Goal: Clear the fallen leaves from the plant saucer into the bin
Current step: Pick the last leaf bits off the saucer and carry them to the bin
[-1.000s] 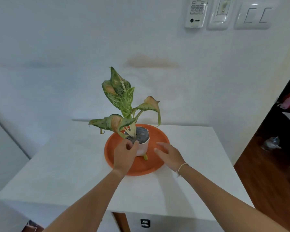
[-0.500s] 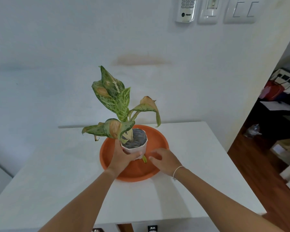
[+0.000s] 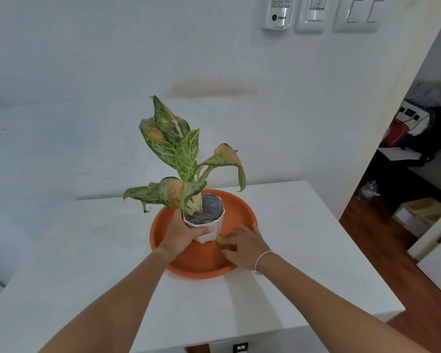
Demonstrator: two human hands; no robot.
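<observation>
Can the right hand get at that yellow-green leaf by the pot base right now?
Probably yes. The right hand lies in the saucer, fingertips beside the leaf, and the left hand grips the pot clear of it.

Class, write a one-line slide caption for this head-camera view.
Left hand grips the white pot while right hand reaches a fallen leaf in the orange saucer.

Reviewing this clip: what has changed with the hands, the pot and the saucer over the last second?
The left hand, which only touched the white pot at its rim, now grips its side. The right hand slid in across the orange saucer to the small yellow-green leaf at the pot's base; whether it has hold of it cannot be told. The saucer stays on the white table.
</observation>
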